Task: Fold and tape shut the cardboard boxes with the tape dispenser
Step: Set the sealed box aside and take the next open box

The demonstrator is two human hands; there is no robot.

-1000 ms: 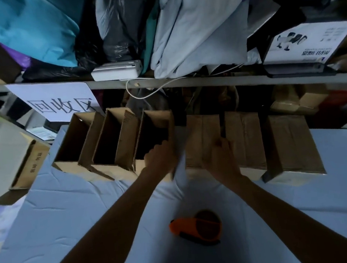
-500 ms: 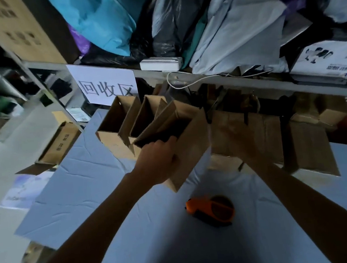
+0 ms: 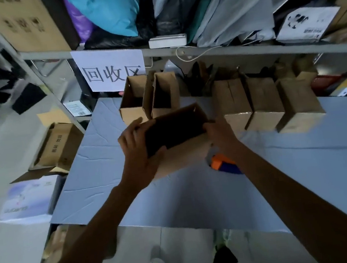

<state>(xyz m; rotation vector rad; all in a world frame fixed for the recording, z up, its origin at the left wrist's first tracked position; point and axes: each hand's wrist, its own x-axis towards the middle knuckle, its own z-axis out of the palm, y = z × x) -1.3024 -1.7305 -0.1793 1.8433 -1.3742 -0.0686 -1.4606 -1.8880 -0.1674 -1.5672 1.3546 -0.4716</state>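
An open cardboard box (image 3: 183, 151) hangs above the blue table (image 3: 100, 178), its dark open top facing me. My left hand (image 3: 140, 148) grips its left end, thumb over the near edge. My right hand (image 3: 220, 134) holds its right end. The orange tape dispenser (image 3: 219, 161) lies on the table just below my right wrist, partly hidden by it. Two open boxes (image 3: 153, 99) stand at the back left. Three closed boxes (image 3: 266, 101) stand in a row at the back right.
A metal shelf (image 3: 245, 47) loaded with bags and boxes runs above the table's far edge, with a paper sign (image 3: 111, 69) hanging from it. Cardboard boxes (image 3: 57, 144) and a white pack (image 3: 31, 199) lie on the floor to the left.
My left hand lifted the third open box out of the back row and brought it toward me. My right hand moved from the closed boxes onto its right end. The view shifted left.
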